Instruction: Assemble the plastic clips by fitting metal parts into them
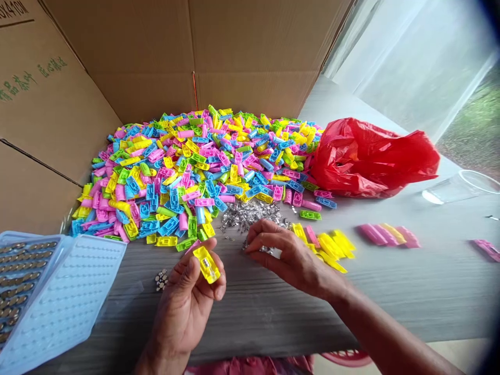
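My left hand [186, 294] holds a yellow plastic casing [207, 264] between thumb and fingers, its hollow side turned up with small metal bits inside. My right hand [283, 255] reaches to the near edge of a heap of small metal clips [253, 212]. Its fingertips are bent together at some clips; whether one is pinched I cannot make out. Just right of that hand lie several yellow casings [332, 247] and a pink one. Behind both hands spreads a large pile of pink, blue, yellow and green casings [203, 161].
Left stand blue trays [74, 291] with button cells [23, 276]; loose cells [161, 280] lie near my left hand. Cardboard walls [250, 57] back the pile. Right are a red plastic bag [375, 161], a clear cup [461, 188], a row of casings [388, 235] and one pink casing [486, 249].
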A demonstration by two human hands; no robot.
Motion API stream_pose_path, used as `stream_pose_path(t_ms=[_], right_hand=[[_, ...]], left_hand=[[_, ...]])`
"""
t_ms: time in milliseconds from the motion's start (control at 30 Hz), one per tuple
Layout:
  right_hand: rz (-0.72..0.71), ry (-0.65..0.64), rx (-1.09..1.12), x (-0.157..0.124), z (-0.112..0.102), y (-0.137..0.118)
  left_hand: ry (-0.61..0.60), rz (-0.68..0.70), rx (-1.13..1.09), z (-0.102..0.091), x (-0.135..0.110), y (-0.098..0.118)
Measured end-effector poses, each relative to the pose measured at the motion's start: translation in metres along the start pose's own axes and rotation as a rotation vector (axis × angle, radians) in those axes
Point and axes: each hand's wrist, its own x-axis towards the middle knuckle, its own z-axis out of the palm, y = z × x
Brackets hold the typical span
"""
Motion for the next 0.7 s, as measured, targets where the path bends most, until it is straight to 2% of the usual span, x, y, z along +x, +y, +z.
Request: stream_pose_path(t_ms=[133, 233, 433, 567, 700], right_hand=[[0.0, 0.054, -0.079, -0.004, -0.003, -0.009], [-0.047, 0.056, -0.168, -0.007, -0.003, -0.022], [-0.013, -0.046, -0.129, -0.004, 0.025, -0.036], [-0.022, -0.153, -0.2, 0.006, 0.046, -0.035], [-0.075, -0.229, -0.276, 0.017, 0.054, -0.031]], left_hand=[[0.077, 0.051, -0.041, -0.004, 0.0, 0.005], [0.152, 0.145, -0.089, -0.009, -0.002, 0.017], [0.132, 0.308, -0.056, -0.014, -0.012, 0.038], [0.132, 0.289, -0.073, -0.014, -0.012, 0.038], [0.132, 0.25, -0.084, -0.014, -0.01, 0.035]])
